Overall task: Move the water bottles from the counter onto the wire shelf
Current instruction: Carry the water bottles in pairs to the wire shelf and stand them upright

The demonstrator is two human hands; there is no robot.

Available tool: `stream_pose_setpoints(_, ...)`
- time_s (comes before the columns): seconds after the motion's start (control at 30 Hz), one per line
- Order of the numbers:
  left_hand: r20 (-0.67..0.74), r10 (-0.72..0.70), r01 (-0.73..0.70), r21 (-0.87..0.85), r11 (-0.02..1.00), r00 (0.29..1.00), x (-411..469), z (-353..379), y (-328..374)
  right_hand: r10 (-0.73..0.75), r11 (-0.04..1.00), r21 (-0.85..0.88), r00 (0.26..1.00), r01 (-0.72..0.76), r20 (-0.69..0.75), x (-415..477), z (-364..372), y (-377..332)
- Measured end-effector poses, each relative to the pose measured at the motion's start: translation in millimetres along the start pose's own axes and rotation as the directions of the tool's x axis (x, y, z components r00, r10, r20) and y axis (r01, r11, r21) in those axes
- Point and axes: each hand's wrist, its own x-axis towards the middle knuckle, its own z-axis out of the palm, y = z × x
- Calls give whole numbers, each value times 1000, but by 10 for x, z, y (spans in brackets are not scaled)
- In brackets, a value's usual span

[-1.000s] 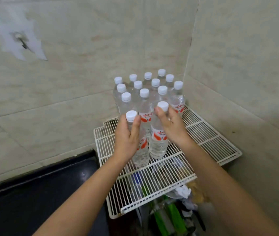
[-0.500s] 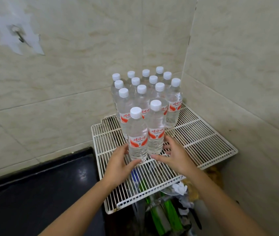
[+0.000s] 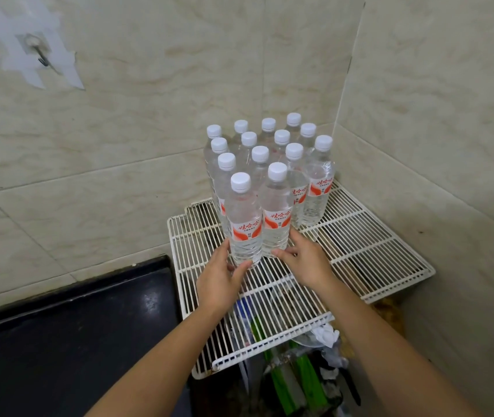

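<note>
Left hand [image 3: 220,276] at the base of the front-left bottle [image 3: 244,221]: fingers spread and relaxed, thumb tip touching the bottle's lower front, remaining fingers against its left side. Not closed round it. Right hand [image 3: 306,261] at the base of the front-right bottle [image 3: 275,210]: likewise slack, fingertips touching the lower right side, thumb lying forward along the shelf wires. Neither bottle lifted; both standing upright on the wire shelf [image 3: 375,251], side by side and touching.

Behind the front pair, the rest of the water bottles [image 3: 269,145], packed tight in rows toward the wall corner. All upright, white caps on, red-and-white labels visible on the nearer ones. Fourteen caps counted in all, front pair included. Rightmost bottle [image 3: 318,188] of the group standing just beside the front-right bottle's neighbour, near the right-hand wall [image 3: 435,115].

Wire shelf white, set into the corner; front and right portions bare of bottles. Both forearms crossing over the front edge of the shelf.

Below the shelf, seen through the wires: green-handled items [image 3: 281,383], crumpled white material [image 3: 327,334], other clutter not identifiable.

Left of the shelf, a black counter [image 3: 74,341], its edge just beside the shelf frame. No bottles seen on the visible part.

Rear wall [image 3: 119,145] tiled beige, well left of and above the shelf a taped patch with a hook [image 3: 39,55].
</note>
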Motion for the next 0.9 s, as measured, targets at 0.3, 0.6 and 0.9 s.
stream_pose_setpoints(0.3,-27,-10,11,40,999,1000,-12,40,-1,57,997,-54,997,-55,43,-4,3,1)
stream_pose_setpoints(0.6,-38,-3,7,115,993,999,-7,50,40,31,999,-44,999,-30,11,-100,24,-40)
stream_pose_setpoints(0.9,74,-23,27,-52,998,997,-290,-209,0,112,993,49,982,-106,-154,-403,93,-248)
